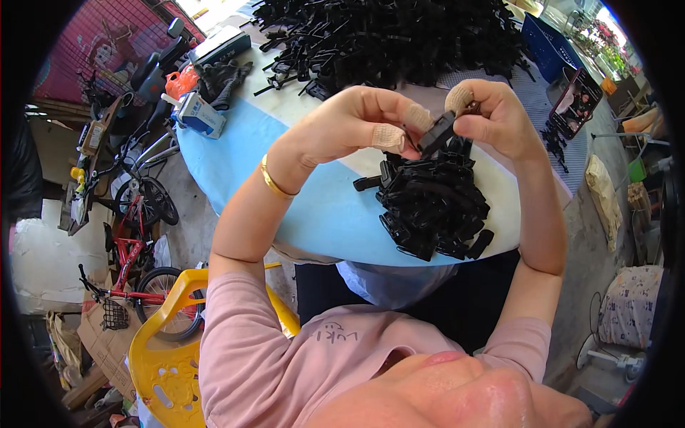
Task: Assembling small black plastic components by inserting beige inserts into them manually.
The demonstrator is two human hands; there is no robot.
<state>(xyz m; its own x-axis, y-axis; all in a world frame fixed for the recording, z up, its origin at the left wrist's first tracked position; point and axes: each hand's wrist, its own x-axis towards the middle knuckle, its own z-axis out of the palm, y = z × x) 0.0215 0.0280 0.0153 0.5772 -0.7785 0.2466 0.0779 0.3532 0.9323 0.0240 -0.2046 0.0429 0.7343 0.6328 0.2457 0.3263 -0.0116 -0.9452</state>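
Both my hands meet above the near side of a round table, with tan cloth wraps on several fingertips. My right hand [497,120] pinches a small black plastic part [437,134], rectangular and tilted. My left hand [357,123] is closed at the other end of that part, its thumb and forefinger pressed near it; a thin dark bit shows by the fingertips, too small to name. Just below lies a small pile of similar black plastic parts [432,203]. A far larger heap of black parts [385,43] covers the back of the table.
The table [235,171] has a blue and white cover. On its left stand a carton [200,115], an orange bag [181,82] and dark gloves [222,82]. A propped phone [575,103] and blue basket [549,46] stand right. A yellow chair [160,357] and bicycles are at left.
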